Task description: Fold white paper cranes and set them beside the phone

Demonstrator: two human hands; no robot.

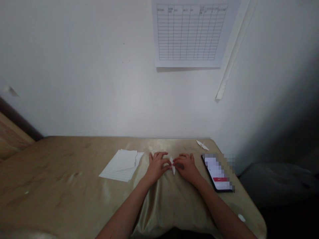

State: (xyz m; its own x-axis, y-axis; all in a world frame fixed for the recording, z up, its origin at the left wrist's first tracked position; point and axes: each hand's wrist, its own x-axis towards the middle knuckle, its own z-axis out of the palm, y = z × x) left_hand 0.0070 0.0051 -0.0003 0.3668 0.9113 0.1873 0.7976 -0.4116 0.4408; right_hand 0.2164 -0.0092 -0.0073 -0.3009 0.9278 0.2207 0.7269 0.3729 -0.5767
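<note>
Head view: pinches small white folded paper (173, 170) between left hand (157, 166) and right hand (188, 167), looks mid-shaping, probably calls for light, even pressure next.

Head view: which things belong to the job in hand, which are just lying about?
In the job:
- small paper piece, at the fingertips of the left hand and right hand
- probably the paper sheets, left of the hands
- perhaps the pointed paper piece, far right

Apparently just about:
- phone, screen lit
- small white object by the right forearm
- printed chart, on the wall
</note>
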